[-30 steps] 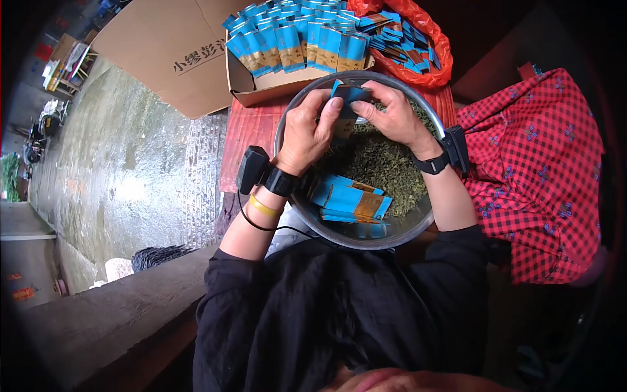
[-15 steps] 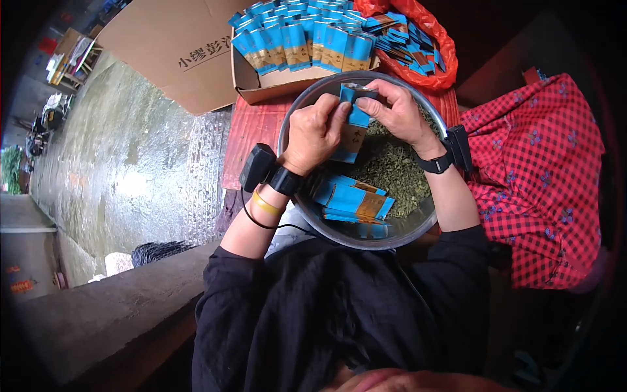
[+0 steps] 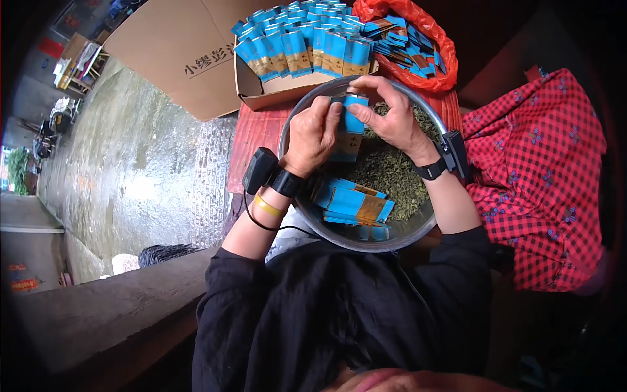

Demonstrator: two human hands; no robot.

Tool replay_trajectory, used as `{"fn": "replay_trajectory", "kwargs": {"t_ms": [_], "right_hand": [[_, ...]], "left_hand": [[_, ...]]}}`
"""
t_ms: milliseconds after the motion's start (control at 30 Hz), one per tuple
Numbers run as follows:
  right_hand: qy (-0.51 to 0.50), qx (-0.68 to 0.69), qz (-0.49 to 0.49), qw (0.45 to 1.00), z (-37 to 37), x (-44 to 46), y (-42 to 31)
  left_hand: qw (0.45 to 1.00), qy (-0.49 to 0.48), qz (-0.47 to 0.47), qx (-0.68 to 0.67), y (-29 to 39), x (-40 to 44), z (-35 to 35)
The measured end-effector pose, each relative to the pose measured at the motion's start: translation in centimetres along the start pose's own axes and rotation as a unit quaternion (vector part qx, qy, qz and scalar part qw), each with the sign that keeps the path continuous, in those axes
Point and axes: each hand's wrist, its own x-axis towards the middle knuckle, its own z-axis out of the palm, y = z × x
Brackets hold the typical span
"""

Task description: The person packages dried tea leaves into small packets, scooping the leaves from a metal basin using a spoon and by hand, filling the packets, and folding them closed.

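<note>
My left hand (image 3: 312,136) grips a blue and gold tea packet (image 3: 353,123) between thumb and fingers, holding it upright over a round metal basin (image 3: 434,221). At the packet's upper end is my right hand (image 3: 397,121), its thumb on the blue face and its index finger curled over the top edge. Whether the packet's mouth is open cannot be made out. Dried green tea leaves (image 3: 400,179) fill much of the basin. Several more packets (image 3: 356,201) lie in a pile inside it, near my body.
Behind the basin, a cardboard box (image 3: 258,98) holds rows of upright packets. Beside it, a red plastic bag (image 3: 447,49) contains loose packets. The basin sits on a red wooden table (image 3: 245,147). A red checked cloth (image 3: 535,176) hangs at the right.
My right thumb and index finger have spread wider at the packet's top, with the index finger rising. The packet has dropped slightly in view. My left hand keeps its grip.
</note>
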Motion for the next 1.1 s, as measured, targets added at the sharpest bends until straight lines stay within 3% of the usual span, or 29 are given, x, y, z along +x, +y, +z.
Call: {"fn": "replay_trajectory", "kwargs": {"t_ms": [100,167,400,600,633,700,733,767,833,900,967,1100], "right_hand": [[0.009,0.031,-0.013,0.999,-0.6,0.1,0.1],[-0.005,-0.086,-0.102,0.991,-0.9,0.2,0.1],[-0.075,-0.139,-0.064,0.985,-1.2,-0.3,-0.9],[-0.239,-0.219,-0.012,0.946,-1.4,-1.1,0.0],[-0.237,-0.219,-0.010,0.946,-1.5,-1.0,-0.1],[-0.218,-0.096,0.019,0.971,-1.6,-0.5,-0.2],[-0.151,-0.098,-0.038,0.983,-1.4,-0.6,0.4],[-0.152,-0.097,-0.039,0.983,-1.5,-0.5,0.5],[-0.101,-0.045,0.023,0.994,-1.8,-0.1,0.0],[-0.102,-0.045,0.061,0.992,-1.8,-0.2,-0.4],[-0.065,-0.043,0.017,0.997,-1.5,-0.2,-0.1],[-0.014,0.003,0.018,1.000,-1.5,-0.2,0.4]], "left_hand": [[1.000,0.009,0.019,0.019,0.1,0.2,0.1],[0.999,-0.005,0.024,0.034,0.2,0.1,0.0],[0.999,-0.011,0.039,0.026,0.0,-0.2,0.2],[0.991,-0.069,0.081,0.078,0.4,-0.2,0.3],[0.991,-0.071,0.083,0.077,0.4,-0.2,0.3],[0.997,-0.034,0.036,0.053,0.2,-0.1,0.4],[0.998,-0.023,0.014,0.055,0.1,0.0,0.3],[0.998,-0.022,0.013,0.056,0.0,0.0,0.3],[0.998,0.007,-0.023,0.054,0.1,-0.2,0.3],[0.999,0.002,-0.018,0.050,0.1,-0.2,0.2],[0.998,-0.040,-0.036,0.030,0.8,-0.1,-0.1],[0.998,-0.051,-0.032,-0.020,1.6,0.1,0.1]]}}
